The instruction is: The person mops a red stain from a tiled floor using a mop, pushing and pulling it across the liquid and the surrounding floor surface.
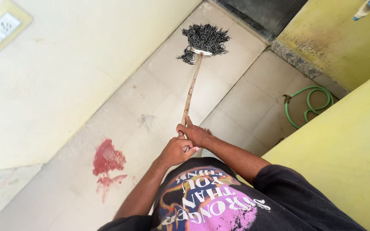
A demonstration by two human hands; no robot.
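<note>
pale floor tiles (219,90) run between a cream wall (56,77) and yellow walls (347,145), where the left hand (175,150) and right hand (195,134) each have their grip wrapped tight around a wooden mop handle (190,92), its dark stringy head (205,39) resting on the floor ahead, a red stain (107,159) to the left and a green hose (310,105) coiled to the right.

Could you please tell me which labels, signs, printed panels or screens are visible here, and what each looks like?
Wall switch plate: top left on the pale wall, rectangular, white with yellowish frame.
Shirt print: on the person's black shirt, bottom centre, white lettering over pink, purple and orange swirls.
No packages or screens.
</note>
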